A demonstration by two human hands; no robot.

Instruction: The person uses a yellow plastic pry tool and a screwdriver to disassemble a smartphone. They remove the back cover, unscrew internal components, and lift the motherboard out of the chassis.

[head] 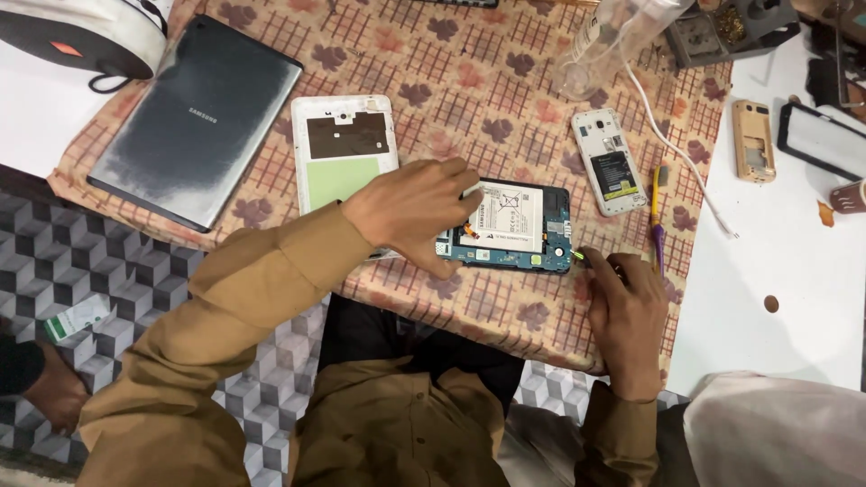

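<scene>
The person wears a long-sleeved shirt of plain mustard-brown cloth. Both sleeves reach the wrists and end in plain cuffs. The left hand (417,212) and right hand (625,311) are bare. Dark trousers show below the shirt hem.

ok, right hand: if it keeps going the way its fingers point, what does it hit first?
The right hand points up and slightly left, its small tool tip already at the lower right corner of the opened tablet. Going straight on, it would likely meet that corner's circuit board first, then the white battery. Height above the board is unclear.
</scene>
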